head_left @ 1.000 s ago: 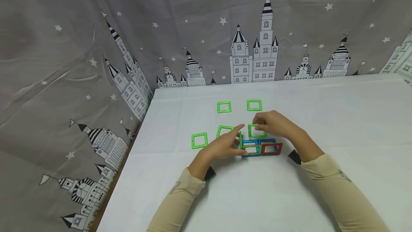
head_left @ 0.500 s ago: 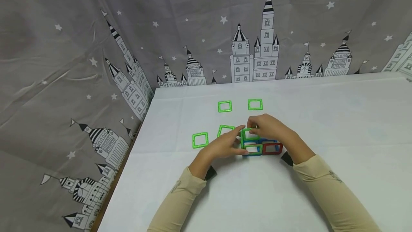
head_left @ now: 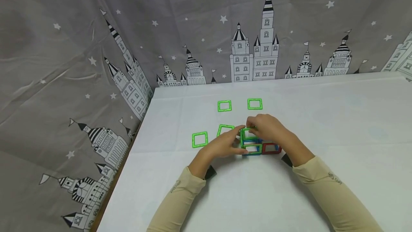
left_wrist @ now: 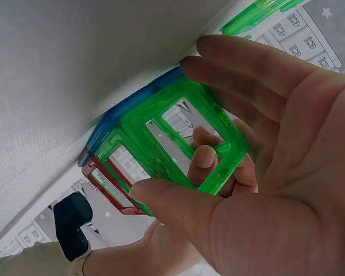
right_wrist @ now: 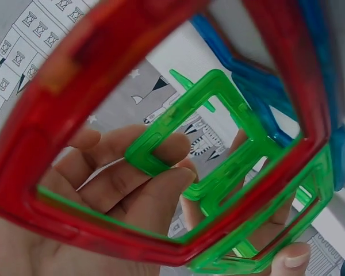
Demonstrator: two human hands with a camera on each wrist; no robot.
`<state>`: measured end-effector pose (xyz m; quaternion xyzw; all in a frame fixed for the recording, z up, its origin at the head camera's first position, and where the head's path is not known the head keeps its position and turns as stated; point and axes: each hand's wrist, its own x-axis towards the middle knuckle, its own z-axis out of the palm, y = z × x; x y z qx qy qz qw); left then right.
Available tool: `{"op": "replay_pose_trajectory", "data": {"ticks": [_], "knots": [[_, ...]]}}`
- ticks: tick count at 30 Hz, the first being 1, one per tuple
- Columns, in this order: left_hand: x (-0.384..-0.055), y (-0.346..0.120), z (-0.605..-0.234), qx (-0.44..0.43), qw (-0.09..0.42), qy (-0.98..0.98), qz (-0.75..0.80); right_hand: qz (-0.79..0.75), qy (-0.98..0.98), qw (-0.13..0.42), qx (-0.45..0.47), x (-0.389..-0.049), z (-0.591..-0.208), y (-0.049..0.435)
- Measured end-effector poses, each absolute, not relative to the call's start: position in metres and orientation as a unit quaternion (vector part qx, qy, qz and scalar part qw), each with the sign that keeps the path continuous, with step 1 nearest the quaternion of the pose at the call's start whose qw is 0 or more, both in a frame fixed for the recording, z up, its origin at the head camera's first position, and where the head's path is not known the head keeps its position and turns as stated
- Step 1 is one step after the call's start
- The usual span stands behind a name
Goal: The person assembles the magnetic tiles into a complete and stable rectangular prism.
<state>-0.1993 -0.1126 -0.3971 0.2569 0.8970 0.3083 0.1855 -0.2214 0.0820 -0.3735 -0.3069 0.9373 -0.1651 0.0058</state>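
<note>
My right hand (head_left: pixel 269 129) pinches a green square magnetic tile (right_wrist: pixel 178 112) between thumb and fingers. The tile stands upright at the back left of a small build. Blue tiles (left_wrist: pixel 132 100) form the build's base. A green tile (left_wrist: pixel 161 152) walls its left side, another green tile (head_left: pixel 252 145) stands in front, and a red tile (head_left: pixel 271 153) leans slightly outward beside that. Around the left corner rests my left hand (head_left: pixel 222 146), its thumb against the front green tile and its nearly straight fingers along the left side toward the back.
Behind the build lie two loose green tiles, a back-left tile (head_left: pixel 219 106) and a back-right tile (head_left: pixel 248 104). Left of it are another green tile (head_left: pixel 194 140) and a tilted one (head_left: pixel 220 131), partly behind my left hand. A grey castle-print curtain (head_left: pixel 193 20) borders the white table (head_left: pixel 257 196).
My right hand has moved left and slightly toward me, bringing its green tile upright against the left wall above the blue base. My left hand has stayed at the corner.
</note>
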Motion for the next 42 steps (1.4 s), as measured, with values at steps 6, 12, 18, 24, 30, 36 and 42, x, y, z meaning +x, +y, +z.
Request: {"op": "replay_pose_trajectory", "data": {"ticks": [6,12,18,24,30,36,42], "knots": [[-0.200,-0.112,-0.397,0.255,0.187,0.897,0.308,-0.164,0.940,-0.024,-0.298,-0.218,-0.377,0.081],[-0.201,-0.113,-0.397,0.252,0.190,0.897,0.310,-0.185,0.937,-0.039,-0.294,-0.216,-0.383,0.079],[-0.201,-0.114,-0.398,0.256,0.189,0.893,0.318,-0.227,0.928,-0.025,-0.296,-0.216,-0.386,0.077],[-0.201,-0.114,-0.399,0.259,0.184,0.896,0.309,-0.241,0.928,0.005,-0.284,-0.217,-0.386,0.080],[-0.202,-0.112,-0.398,0.252,0.182,0.902,0.299,-0.251,0.928,0.025,-0.276,-0.219,-0.383,0.088],[-0.203,-0.112,-0.397,0.254,0.179,0.904,0.294,-0.282,0.921,0.048,-0.265,-0.233,-0.372,0.112],[-0.201,-0.112,-0.398,0.264,0.185,0.898,0.299,-0.239,0.930,0.099,-0.261,-0.271,-0.360,0.132]]}}
